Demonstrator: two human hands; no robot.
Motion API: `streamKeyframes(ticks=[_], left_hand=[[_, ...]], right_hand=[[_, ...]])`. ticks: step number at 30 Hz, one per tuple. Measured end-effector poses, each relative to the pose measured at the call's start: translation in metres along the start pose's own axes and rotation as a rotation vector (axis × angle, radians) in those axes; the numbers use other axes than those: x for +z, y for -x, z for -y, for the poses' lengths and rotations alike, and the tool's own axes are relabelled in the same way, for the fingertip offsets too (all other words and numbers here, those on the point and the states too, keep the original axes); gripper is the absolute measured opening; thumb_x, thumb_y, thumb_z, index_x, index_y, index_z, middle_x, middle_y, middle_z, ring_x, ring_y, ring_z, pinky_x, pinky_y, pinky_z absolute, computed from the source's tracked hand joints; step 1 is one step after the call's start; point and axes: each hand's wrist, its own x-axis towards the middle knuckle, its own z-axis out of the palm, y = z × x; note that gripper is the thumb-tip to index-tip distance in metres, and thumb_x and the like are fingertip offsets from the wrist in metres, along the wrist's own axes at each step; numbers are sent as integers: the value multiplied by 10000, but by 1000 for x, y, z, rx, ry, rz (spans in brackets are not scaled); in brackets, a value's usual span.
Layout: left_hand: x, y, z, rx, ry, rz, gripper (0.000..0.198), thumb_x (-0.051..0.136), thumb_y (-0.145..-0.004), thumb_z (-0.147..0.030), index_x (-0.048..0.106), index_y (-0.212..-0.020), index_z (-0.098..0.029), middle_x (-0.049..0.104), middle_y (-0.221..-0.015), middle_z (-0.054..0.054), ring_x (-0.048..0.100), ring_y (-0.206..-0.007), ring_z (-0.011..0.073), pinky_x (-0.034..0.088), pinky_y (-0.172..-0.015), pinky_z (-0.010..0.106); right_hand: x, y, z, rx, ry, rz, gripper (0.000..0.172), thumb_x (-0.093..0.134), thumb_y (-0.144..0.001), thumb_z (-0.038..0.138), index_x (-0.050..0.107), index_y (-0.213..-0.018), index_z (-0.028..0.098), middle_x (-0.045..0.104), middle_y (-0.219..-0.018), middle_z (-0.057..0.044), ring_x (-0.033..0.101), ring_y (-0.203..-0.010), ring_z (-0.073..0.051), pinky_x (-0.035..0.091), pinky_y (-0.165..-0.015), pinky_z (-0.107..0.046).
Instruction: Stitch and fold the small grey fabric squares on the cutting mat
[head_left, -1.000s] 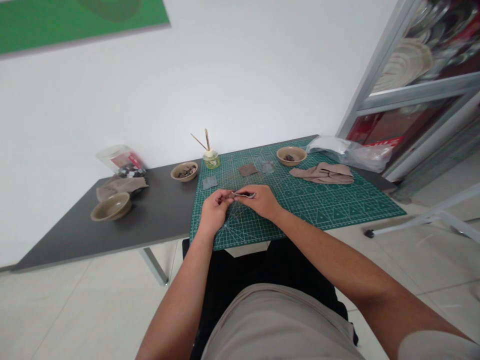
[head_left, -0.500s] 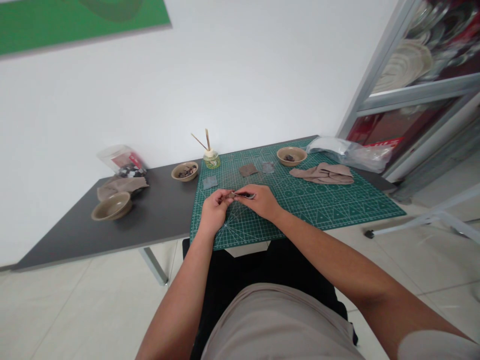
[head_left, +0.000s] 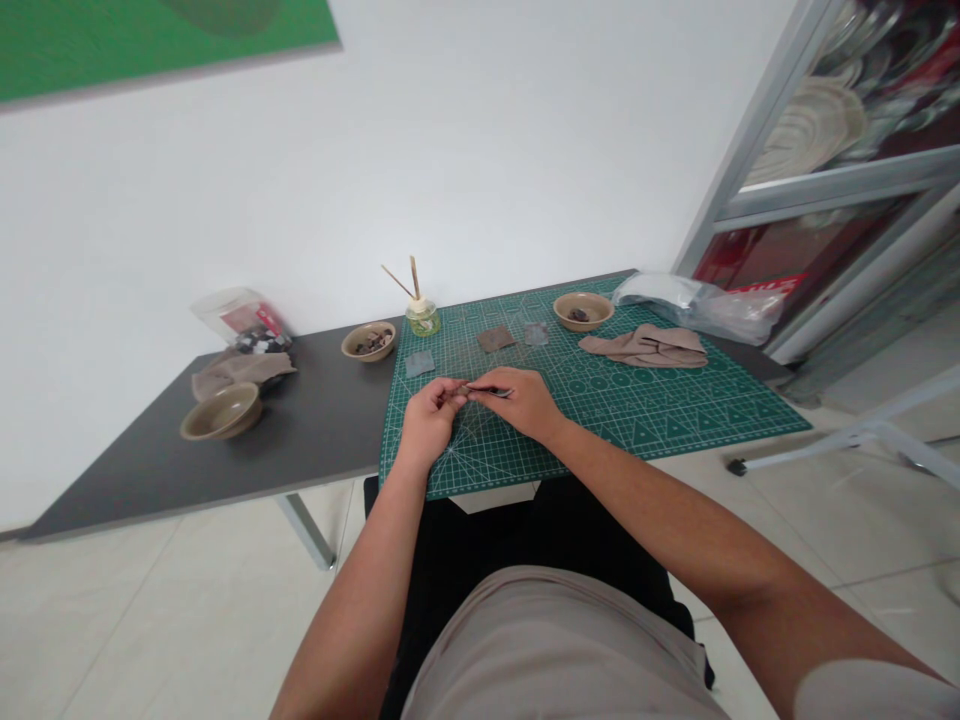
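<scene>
Pinching a thin dark strip (head_left: 491, 392), the right hand (head_left: 525, 405) met the curled left hand (head_left: 430, 420) above the green cutting mat (head_left: 660, 420).

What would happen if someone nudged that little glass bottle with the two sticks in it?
The small glass bottle looks squat and wide-based, so a light push would probably slide it rather than tip it. The two thin sticks stand tall in its neck and would likely sway or shift. Being glass, it could well chip if knocked off the table.
</scene>
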Motion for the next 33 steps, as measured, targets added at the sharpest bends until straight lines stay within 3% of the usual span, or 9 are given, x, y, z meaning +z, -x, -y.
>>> streamKeyframes(ticks=[7, 16, 33], left_hand=[[1, 1, -5, -3, -7, -20, 177, 605, -774, -214, 707, -917, -193, 738, -924, 38, 655, -866, 196, 496, -843, 333], [0, 0, -3, -2, 15, -4, 155, 610, -777, -228, 702, -897, -194, 733, -889, 29, 646, -837, 190, 497, -817, 322], [0, 0, -2, 1, 39, 4, 160, 609, -782, -224, 709, -903, -195, 731, -889, 27, 654, -845, 185, 500, -830, 318]], right_hand=[[-2, -2, 1, 106, -4, 41, 76, 761, -826, 282, 800, -888, 265, 788, -886, 0, 733, -810, -167, 528, -765, -269], [-3, -3, 3, 79, -32, 61, 98, 747, -829, 271, 791, -916, 262, 783, -917, -2, 722, -846, -168, 512, -770, -268], [-5, -4, 3, 152, -4, 107, 103, 749, -825, 297, 789, -883, 222, 764, -798, 6, 663, -706, -134, 430, -671, -241]])
